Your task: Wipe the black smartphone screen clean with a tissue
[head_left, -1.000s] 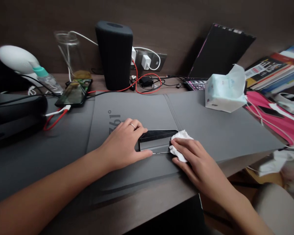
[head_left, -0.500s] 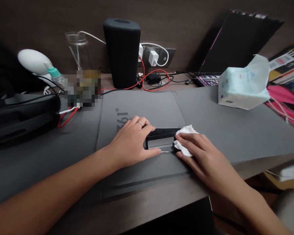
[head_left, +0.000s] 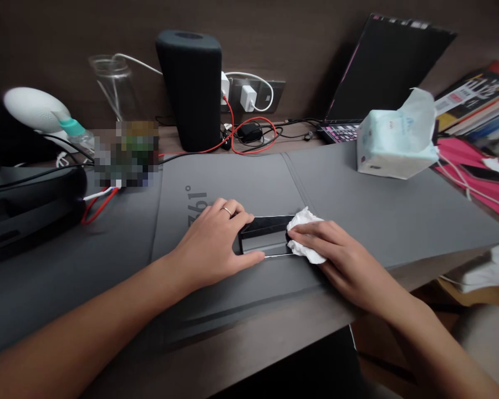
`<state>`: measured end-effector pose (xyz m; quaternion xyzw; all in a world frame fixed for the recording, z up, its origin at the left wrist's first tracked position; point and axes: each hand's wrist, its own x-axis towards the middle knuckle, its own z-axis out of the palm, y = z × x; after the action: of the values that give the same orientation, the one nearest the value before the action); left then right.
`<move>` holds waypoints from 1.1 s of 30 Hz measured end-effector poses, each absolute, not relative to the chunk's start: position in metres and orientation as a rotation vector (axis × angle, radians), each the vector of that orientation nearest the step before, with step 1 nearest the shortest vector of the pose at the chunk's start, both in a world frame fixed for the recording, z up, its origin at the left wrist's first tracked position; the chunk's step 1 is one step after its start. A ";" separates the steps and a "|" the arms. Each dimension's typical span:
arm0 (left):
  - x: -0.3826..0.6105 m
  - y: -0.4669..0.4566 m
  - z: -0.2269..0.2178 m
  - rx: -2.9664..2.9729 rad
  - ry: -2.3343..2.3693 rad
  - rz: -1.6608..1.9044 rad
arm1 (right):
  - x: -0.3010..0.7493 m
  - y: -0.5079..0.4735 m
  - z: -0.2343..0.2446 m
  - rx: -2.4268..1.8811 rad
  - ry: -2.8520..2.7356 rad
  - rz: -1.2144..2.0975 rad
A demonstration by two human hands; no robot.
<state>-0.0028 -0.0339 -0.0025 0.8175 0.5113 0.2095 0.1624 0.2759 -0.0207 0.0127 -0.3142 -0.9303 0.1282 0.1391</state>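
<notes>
A smartphone [head_left: 266, 239] with a dark, glossy, reflecting face lies flat on the grey desk mat [head_left: 249, 172]. My left hand [head_left: 218, 238] holds the phone's left end, thumb along the near edge and fingers at the far edge; a ring is on one finger. In my right hand [head_left: 336, 246] is a crumpled white tissue [head_left: 305, 249], pressed on the phone's right end. The tissue and my fingers hide that end.
A tissue pack [head_left: 393, 147] stands at the right, before a propped dark laptop-like panel [head_left: 386, 72]. Behind the mat are a black speaker [head_left: 191, 91], chargers [head_left: 248, 98] and tangled cables. Books [head_left: 478, 105] lie far right. A black bulky object [head_left: 33, 205] sits left.
The view has shifted slightly, so most things appear a little further left. My right hand's tissue has turned slightly on the phone's right end. My left hand keeps its hold.
</notes>
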 end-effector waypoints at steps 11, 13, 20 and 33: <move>-0.003 -0.034 -0.001 2.357 1.447 0.583 | 0.251 -0.034 0.013 -0.942 -2.660 0.327; -0.003 -0.034 -0.002 2.362 1.436 0.587 | 0.233 -0.033 0.014 -0.904 -2.664 0.365; -0.003 -0.033 -0.002 2.358 1.441 0.565 | 0.244 -0.029 0.014 -0.925 -2.617 0.414; -0.003 -0.033 -0.002 2.349 1.434 0.564 | 0.238 -0.013 0.027 -1.002 -2.597 0.524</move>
<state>-0.0035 -0.0329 -0.0021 0.8246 0.5033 0.1982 0.1654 0.2378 -0.0127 0.0267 -0.3496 -0.9059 0.1828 0.1537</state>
